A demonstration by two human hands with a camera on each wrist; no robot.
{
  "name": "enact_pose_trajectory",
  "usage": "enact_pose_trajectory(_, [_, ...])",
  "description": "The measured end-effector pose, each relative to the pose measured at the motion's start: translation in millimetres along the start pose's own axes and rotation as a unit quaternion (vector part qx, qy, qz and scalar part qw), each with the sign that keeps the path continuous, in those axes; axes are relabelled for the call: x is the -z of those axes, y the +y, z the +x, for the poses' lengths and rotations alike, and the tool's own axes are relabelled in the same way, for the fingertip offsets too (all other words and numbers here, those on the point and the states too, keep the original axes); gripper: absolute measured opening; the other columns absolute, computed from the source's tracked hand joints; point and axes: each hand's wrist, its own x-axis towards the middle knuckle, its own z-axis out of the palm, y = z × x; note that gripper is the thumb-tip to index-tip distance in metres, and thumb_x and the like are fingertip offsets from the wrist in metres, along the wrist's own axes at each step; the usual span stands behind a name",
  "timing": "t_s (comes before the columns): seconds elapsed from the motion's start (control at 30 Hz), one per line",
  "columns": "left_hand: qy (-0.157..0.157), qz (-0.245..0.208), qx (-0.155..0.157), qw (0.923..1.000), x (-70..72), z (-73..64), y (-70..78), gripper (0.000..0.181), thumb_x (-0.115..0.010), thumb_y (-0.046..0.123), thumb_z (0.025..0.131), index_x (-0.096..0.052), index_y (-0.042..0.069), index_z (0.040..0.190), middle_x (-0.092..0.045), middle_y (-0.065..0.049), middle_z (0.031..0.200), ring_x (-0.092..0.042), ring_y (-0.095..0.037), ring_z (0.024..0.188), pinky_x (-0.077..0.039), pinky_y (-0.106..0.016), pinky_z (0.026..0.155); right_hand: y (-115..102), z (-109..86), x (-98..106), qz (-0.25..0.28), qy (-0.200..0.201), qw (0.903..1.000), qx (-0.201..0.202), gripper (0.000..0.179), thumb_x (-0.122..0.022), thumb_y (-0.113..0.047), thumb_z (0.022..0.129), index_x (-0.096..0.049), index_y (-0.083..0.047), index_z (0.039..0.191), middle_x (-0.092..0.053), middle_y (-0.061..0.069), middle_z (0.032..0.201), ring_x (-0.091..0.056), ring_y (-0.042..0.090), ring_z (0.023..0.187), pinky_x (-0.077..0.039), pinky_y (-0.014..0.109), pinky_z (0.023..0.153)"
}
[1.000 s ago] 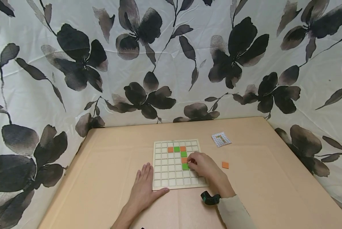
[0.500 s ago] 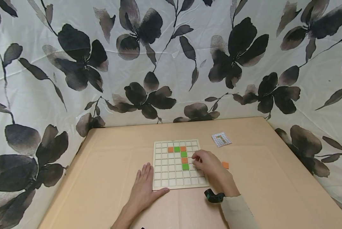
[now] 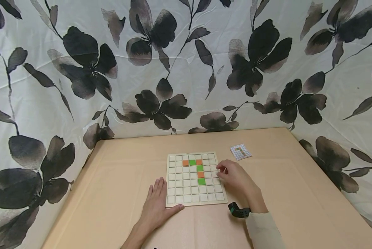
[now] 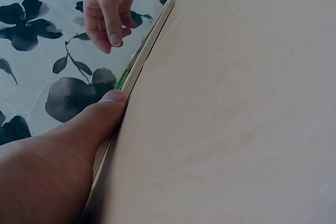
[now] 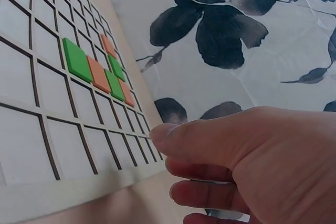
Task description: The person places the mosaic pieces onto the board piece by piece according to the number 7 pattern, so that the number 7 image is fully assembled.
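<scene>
A square grid board (image 3: 186, 189) with pale cells lies on the table. Set in it are orange and green tiles; one green tile (image 3: 201, 181) ends the line nearest me. My left hand (image 3: 154, 204) lies along the board's left side, fingers straight. Its thumb (image 4: 113, 98) touches the front edge. Over the board's right edge is my right hand (image 3: 235, 176), loosely curled. In the right wrist view nothing shows between its thumb (image 5: 168, 132) and fingers. A loose orange tile, seen earlier right of the board, is hidden behind this hand.
A small card (image 3: 241, 152) printed with a coloured grid pattern lies beyond the board to the right. The tan table (image 3: 117, 173) reaches back to a white curtain (image 3: 204, 79) with dark flowers. A black band (image 3: 238, 210) is on the right wrist.
My right hand has drawn back from the green tile nearest me, moving right to the board's edge, and now covers the loose orange tile. The left hand has stayed in place.
</scene>
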Motion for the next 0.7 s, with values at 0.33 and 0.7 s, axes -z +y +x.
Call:
enact_pose_trajectory(0.33, [-0.003,0.001,0.001,1.0000,-0.3,0.5,0.0,0.119,-0.059,0.081,0.078,-0.031,-0.007,0.153,-0.024,-0.021,0.165,-0.020,-0.037,0.155,-0.015,-0.052,0.128,13.3,-3.9,13.0,0.001,0.005,0.9998,-0.017,0.022,-0.070,-0.018,0.093,-0.069,-0.013,0.114,-0.064,0.001,0.098,-0.055,0.019,0.090,-0.050,0.030,0.078])
enact_pose_trajectory(0.7, [0.000,0.001,-0.001,1.0000,-1.0,0.6,-1.0,0.118,-0.059,0.081,0.079,-0.032,-0.007,0.153,-0.026,-0.021,0.164,-0.021,-0.036,0.155,-0.016,-0.052,0.128,28.3,-6.2,24.5,-0.001,0.003,0.9994,-0.035,0.029,-0.070,-0.020,0.093,-0.067,-0.009,0.120,-0.066,0.003,0.106,-0.056,0.020,0.096,-0.051,0.034,0.082])
